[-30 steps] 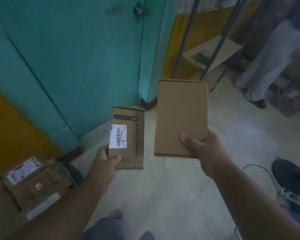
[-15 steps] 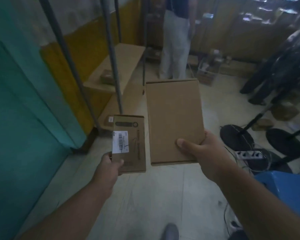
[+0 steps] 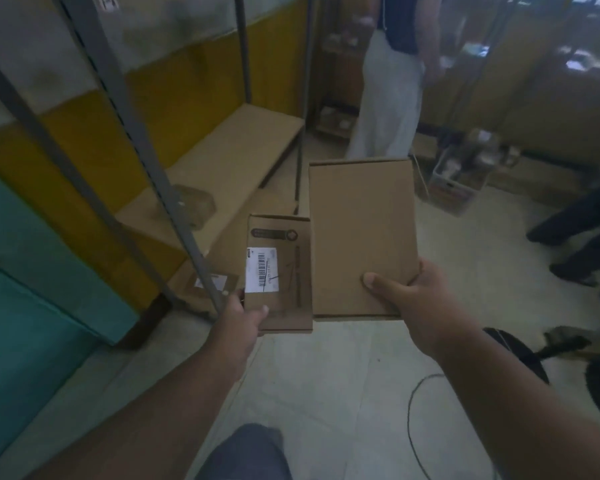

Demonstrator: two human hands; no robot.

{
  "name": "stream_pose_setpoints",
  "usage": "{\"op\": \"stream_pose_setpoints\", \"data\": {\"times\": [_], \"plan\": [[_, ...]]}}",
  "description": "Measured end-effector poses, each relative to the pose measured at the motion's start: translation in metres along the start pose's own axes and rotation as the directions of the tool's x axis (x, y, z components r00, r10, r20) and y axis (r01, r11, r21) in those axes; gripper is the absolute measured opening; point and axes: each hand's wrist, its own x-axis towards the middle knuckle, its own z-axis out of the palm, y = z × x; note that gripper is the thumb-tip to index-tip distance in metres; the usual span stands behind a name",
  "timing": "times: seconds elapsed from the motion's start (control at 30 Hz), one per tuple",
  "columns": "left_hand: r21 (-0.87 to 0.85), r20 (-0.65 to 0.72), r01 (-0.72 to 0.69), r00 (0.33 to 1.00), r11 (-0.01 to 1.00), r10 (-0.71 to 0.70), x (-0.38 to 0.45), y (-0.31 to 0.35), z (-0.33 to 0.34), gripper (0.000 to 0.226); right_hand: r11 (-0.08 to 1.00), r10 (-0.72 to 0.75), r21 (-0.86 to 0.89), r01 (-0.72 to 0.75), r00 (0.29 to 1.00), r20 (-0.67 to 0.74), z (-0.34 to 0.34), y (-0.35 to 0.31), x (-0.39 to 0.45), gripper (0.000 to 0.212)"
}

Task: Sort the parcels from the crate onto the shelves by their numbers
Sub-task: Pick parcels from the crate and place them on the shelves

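Head view, dim light, some blur.

Left hand [image 3: 244,315], low centre of frame: grips the small parcel [image 3: 280,277] at its lower left corner, thumb on the top face, other fingers hidden underneath. Parcel held flat, face up. White barcode label [image 3: 261,270] on its left half, a dark pen stroke across it; numbers too small to read. Dark printed band near the parcel's far edge.

Right hand [image 3: 419,299], right of centre: holds the large parcel [image 3: 361,235] by its lower right corner, thumb pressed on top, fingers curled round the edge and under. Plain brown face, no label visible on this side. It sits just beside the small parcel and its left edge overlaps the small one's right edge.

Both parcels are held in the air over the pale floor [image 3: 326,393], in front of the shelf rack.

Rack [image 3: 174,199], left and upper centre: grey metal uprights, brown shelf boards against a yellow wall. One brown parcel [image 3: 193,206] lies on the middle board. Another parcel with a white label [image 3: 210,284] lies on the lower level, partly behind an upright.

Upper right: a second person [image 3: 392,98] stands in light trousers and dark top. A crate [image 3: 456,181] of items stands on the floor near them. A thin cable [image 3: 416,410] loops across the floor at lower right. Teal panel at lower left.
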Motion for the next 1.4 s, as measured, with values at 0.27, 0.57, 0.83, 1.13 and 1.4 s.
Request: {"op": "stream_pose_setpoints", "data": {"times": [0.27,0.57,0.83,1.13,1.4], "plan": [[0.014,-0.102,-0.006,0.995,1.0,0.007,0.164,0.088,0.066,0.028,1.0,0.006,-0.015,-0.004,0.996,0.084,-0.011,-0.024,0.208,0.063],[-0.013,-0.31,-0.037,0.95,0.999,0.031,0.281,0.166,0.123,0.024,0.989,0.011,-0.146,0.033,0.957,0.288,-0.018,-0.064,0.407,0.045],[-0.279,-0.592,-0.014,0.79,0.96,-0.16,0.334,0.179,0.14,0.04,0.932,0.105,-0.335,0.134,0.787,0.608,0.029,-0.064,0.552,0.069],[-0.222,-0.752,-0.04,0.643,0.974,-0.145,0.408,0.188,0.103,0.052,0.877,0.181,-0.44,0.192,0.716,0.674,0.119,-0.046,0.621,0.046],[-0.179,-0.831,0.235,0.483,0.955,-0.274,0.469,0.19,0.059,0.052,0.877,0.238,-0.452,0.164,0.668,0.705,0.161,-0.055,0.67,0.072]]}}
